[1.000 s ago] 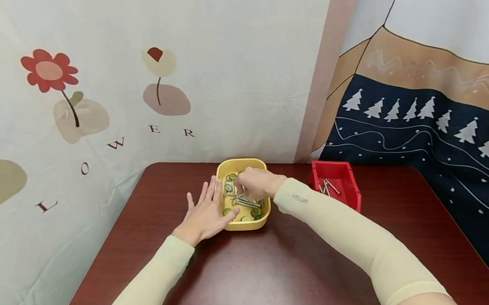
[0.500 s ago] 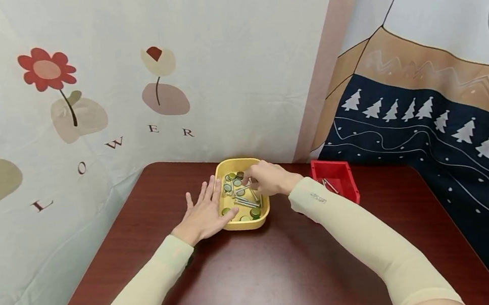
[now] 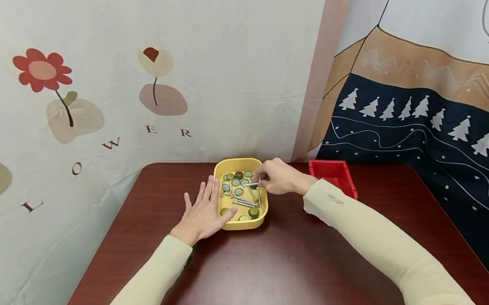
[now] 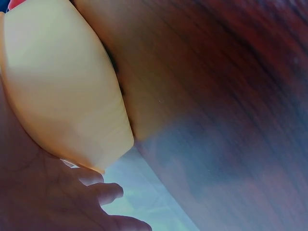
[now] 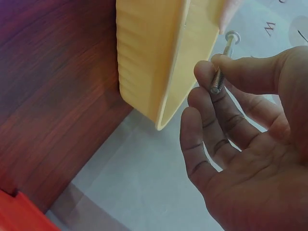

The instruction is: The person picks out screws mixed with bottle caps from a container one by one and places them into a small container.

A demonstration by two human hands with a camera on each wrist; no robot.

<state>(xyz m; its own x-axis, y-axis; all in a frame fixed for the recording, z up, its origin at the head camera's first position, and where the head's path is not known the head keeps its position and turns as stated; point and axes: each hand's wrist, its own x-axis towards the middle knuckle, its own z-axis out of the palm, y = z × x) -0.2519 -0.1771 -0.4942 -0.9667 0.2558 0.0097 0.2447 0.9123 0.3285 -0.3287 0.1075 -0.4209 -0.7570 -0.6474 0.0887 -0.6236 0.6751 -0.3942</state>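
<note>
My left hand [image 3: 199,216] lies with straight, spread fingers against the left side of a yellow tub [image 3: 244,226]. In the tub are several silver bolts [image 3: 245,202] and round green-and-silver bottle caps [image 3: 254,213]. Over the tub's right rim, my right hand [image 3: 279,176] pinches one bolt between thumb and index finger. The right wrist view shows that bolt [image 5: 218,83] close up, its round head pointing away and its threaded end toward the camera. Seen from the left wrist, the tub's wall [image 4: 67,86] stands beside the left palm and fingers.
A red bin [image 3: 349,172] stands right of the tub, partly hidden by the right forearm. Both rest on a dark red-brown table [image 3: 251,279]. Behind hangs a pale cloth [image 3: 234,72] with printed flowers; a navy one [image 3: 389,134] hangs at the right.
My right hand has lifted out of the tub and moved right to its rim, with a bolt now visible in its fingers. The left hand has kept its place.
</note>
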